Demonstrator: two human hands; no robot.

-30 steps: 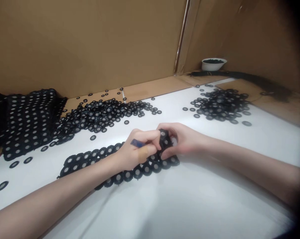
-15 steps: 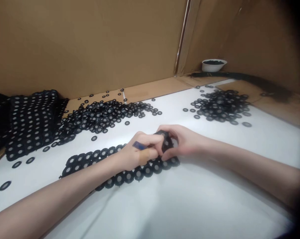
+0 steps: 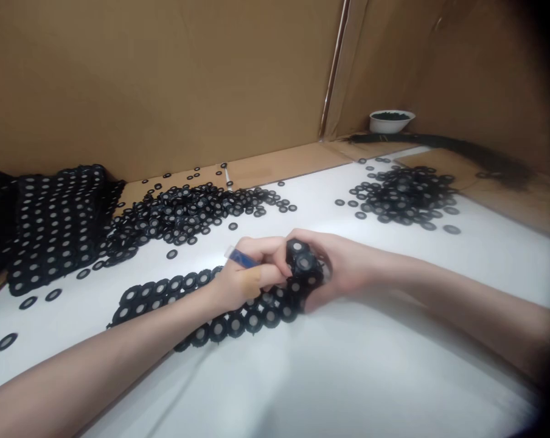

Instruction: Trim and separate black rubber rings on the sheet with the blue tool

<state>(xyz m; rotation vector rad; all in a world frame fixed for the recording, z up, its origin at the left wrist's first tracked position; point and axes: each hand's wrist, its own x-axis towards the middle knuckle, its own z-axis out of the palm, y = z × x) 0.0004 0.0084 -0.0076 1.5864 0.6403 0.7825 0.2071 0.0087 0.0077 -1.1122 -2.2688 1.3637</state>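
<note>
- One black dotted sheet stands at far left, its rows of pale spots too many to count safely.
- Three loose rounds, black with pale centres, lie apart from one another on the white worktop in front of it.
- One large heap of such rounds spreads behind the hands; the pieces overlap, so I cannot count them. Several strays lie around it.
- One strip of joined rounds lies on the worktop below both hands. About seven rounds show along each of its far and near edges; the rest is partly hidden by the left arm and hands.
- One left hand, its fingers closed round one blue handle; the tool's tip is hidden.
- One right hand, just beside the left, its fingers curled round the strip's right end, which is bent upward.
- One white bowl with dark contents stands at the back.
- One smaller heap of rounds, again uncountable.
- One long dark bundle lies behind that heap.
</note>
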